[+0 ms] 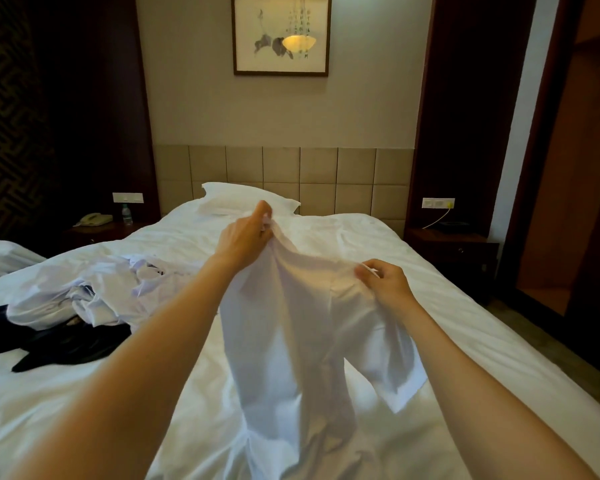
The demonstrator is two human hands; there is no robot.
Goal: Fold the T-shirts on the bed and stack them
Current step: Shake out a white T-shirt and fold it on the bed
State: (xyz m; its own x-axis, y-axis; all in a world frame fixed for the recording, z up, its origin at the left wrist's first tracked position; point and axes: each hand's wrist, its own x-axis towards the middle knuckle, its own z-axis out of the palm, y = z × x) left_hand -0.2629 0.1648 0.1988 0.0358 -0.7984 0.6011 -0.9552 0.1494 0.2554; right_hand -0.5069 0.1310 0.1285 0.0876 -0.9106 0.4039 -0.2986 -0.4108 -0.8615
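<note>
My left hand (246, 233): raised over the middle of the bed, fingers curled, pinching the top edge of a white T-shirt (291, 341).
My right hand (387, 285): lower and closer to me, thumb and fingers pinching the same top edge further to the right.
The T-shirt: hangs between my two hands above the bed (361, 237), cloth sagging between the grips. Its lower part bunches on the sheet just in front of me, and one short sleeve (399, 372) dangles at the right.
Pile of clothes (84, 292): unfolded white garments heaped on the left side of the bed, well apart from the shirt I hold.
Dark garment (66, 344): lies crumpled at the near edge of that pile, partly under it.
Pillow (246, 197): white, at the head of the bed against the padded headboard (319, 168).
Left nightstand: holds a telephone (94, 220) and a small bottle (127, 214).
Wall: a framed picture (281, 34) hangs above the headboard.
</note>
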